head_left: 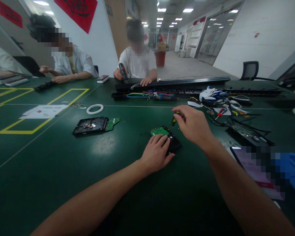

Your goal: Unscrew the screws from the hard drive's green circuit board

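Centrally, the small hard drive (162,131) lies flat on the green table (113,183), green PCB side up, long axis running from far-left to near-right relative to the wearer. The left hand (157,152) rests palm-down on its near half, fingers extended and flat over the casing, not curled round it (pressing, not gripping). The right hand (194,126) comes in from the right and slightly above, fingertips pinched on the handle of a small yellow-and-black screwdriver (173,121). The shaft stands near upright w/ tip down at the drive's far-right edge, just beyond the left fingertips; exact contact point too small to tell. Both hands are at the drive, the left nearer its body, the right nearer its far edge. Outward: a second drive (92,125) lies well apart to the left, w/ a white tape ring (95,108) and a paper sheet (43,111) beyond it. To the right are a red-handled screwdriver (221,112), gloves (211,94), loose cables (147,95) and a phone (248,162). Across the table sit two other persons, one holding a power driver (123,70). Room: open office hall, ceiling lights on.
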The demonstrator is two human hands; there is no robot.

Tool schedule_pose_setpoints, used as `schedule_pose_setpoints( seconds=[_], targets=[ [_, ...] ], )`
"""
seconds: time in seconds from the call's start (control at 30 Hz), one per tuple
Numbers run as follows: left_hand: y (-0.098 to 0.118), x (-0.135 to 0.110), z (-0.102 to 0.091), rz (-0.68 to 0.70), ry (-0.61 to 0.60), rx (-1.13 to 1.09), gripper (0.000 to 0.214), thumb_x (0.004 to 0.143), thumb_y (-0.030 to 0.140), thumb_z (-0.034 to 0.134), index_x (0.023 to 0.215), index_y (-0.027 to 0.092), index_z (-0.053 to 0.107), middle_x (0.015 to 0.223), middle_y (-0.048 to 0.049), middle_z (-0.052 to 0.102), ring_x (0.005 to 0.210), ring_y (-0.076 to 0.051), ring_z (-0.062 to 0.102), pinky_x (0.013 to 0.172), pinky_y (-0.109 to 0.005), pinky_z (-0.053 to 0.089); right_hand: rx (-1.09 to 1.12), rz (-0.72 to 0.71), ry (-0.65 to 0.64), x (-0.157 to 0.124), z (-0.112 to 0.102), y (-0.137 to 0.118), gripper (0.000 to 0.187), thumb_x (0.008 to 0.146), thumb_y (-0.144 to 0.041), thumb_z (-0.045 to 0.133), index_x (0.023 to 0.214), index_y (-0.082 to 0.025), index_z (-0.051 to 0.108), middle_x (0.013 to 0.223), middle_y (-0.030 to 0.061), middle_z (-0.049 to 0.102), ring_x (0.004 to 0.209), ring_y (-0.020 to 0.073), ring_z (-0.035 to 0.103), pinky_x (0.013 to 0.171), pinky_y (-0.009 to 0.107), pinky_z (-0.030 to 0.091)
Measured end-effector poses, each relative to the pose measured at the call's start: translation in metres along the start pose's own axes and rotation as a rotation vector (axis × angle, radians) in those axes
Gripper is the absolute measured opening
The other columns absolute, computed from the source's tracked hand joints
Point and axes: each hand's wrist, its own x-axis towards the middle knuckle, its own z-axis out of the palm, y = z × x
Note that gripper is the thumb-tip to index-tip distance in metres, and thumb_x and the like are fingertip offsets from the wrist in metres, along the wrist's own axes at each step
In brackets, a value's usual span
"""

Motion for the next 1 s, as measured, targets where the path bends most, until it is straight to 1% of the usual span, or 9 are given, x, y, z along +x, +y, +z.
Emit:
schedule_pose_setpoints(
  seconds=[0.2,0.3,0.4,0.5,0.63,0.73,0.87,1.0],
  targets=[
    [-0.003,0.000,-0.003,0.039,-0.040,0.011,0.065,0.107,0.056,0.045,0.152,0.010,0.054,0.156,-0.0184,0.054,0.145,-0.038,0.046,0.120,-0.054,0.040,-0.017,-0.007,-0.049,0.000,-0.006,-0.006,0.026,0.097,-0.015,0.052,0.113,-0.017,0.072,0.115,0.0127,0.079,0.106,0.0302,0.072,0.094,0.043,0.051],
    [-0.005,0.000,-0.003,0.052,-0.042,0.009,0.065,0.107,0.056,0.044,0.152,0.011,0.054,0.157,-0.0177,0.053,0.145,-0.039,0.046,0.120,-0.054,0.041,-0.034,-0.015,-0.081,-0.001,-0.010,-0.009,0.026,0.097,-0.015,0.050,0.113,-0.018,0.071,0.110,0.0117,0.079,0.099,0.0288,0.072,0.089,0.041,0.050],
    [-0.005,-0.001,-0.002,0.056,-0.028,0.008,0.064,0.107,0.055,0.045,0.151,0.010,0.055,0.157,-0.0181,0.053,0.144,-0.040,0.046,0.119,-0.055,0.042,-0.068,-0.014,-0.096,-0.001,-0.012,-0.011,0.023,0.100,-0.019,0.050,0.112,-0.019,0.070,0.102,0.0106,0.078,0.090,0.0271,0.070,0.082,0.039,0.047],
    [-0.005,-0.002,-0.001,0.047,-0.017,0.002,0.063,0.107,0.054,0.045,0.151,0.010,0.055,0.157,-0.0182,0.054,0.144,-0.040,0.046,0.120,-0.056,0.041,-0.109,-0.012,-0.094,-0.001,-0.010,-0.013,0.019,0.103,-0.024,0.050,0.105,-0.019,0.069,0.097,0.0099,0.077,0.087,0.0262,0.068,0.077,0.038,0.044],
    [-0.005,-0.001,0.000,0.046,-0.013,-0.010,0.062,0.106,0.054,0.046,0.152,0.012,0.054,0.156,-0.0174,0.054,0.144,-0.039,0.047,0.119,-0.055,0.043,-0.168,-0.006,-0.095,0.003,-0.006,-0.014,0.016,0.103,-0.024,0.052,0.101,-0.019,0.067,0.094,0.0097,0.076,0.085,0.0258,0.068,0.074,0.037,0.042],
    [-0.005,-0.001,0.001,0.045,-0.003,-0.014,0.063,0.106,0.054,0.047,0.151,0.011,0.054,0.156,-0.0178,0.054,0.144,-0.039,0.047,0.119,-0.055,0.042,-0.200,-0.002,-0.116,0.011,-0.004,-0.015,0.014,0.101,-0.022,0.055,0.101,-0.019,0.069,0.095,0.0101,0.077,0.085,0.0267,0.070,0.074,0.037,0.043],
    [-0.005,-0.002,0.001,0.043,0.003,-0.026,0.064,0.106,0.054,0.047,0.151,0.009,0.054,0.156,-0.0183,0.054,0.144,-0.040,0.046,0.120,-0.056,0.042,-0.228,0.013,-0.180,0.021,-0.005,-0.017,0.016,0.100,-0.021,0.056,0.104,-0.019,0.071,0.099,0.0115,0.079,0.087,0.0293,0.072,0.076,0.039,0.045],
    [-0.006,-0.002,0.000,0.044,0.003,-0.037,0.063,0.105,0.054,0.050,0.149,0.010,0.056,0.156,-0.0176,0.055,0.144,-0.039,0.046,0.120,-0.056,0.042,-0.210,-0.002,-0.180,0.024,-0.007,-0.016,0.021,0.098,-0.020,0.058,0.114,-0.017,0.071,0.112,0.0134,0.077,0.097,0.0302,0.071,0.082,0.041,0.049]
  ],
)
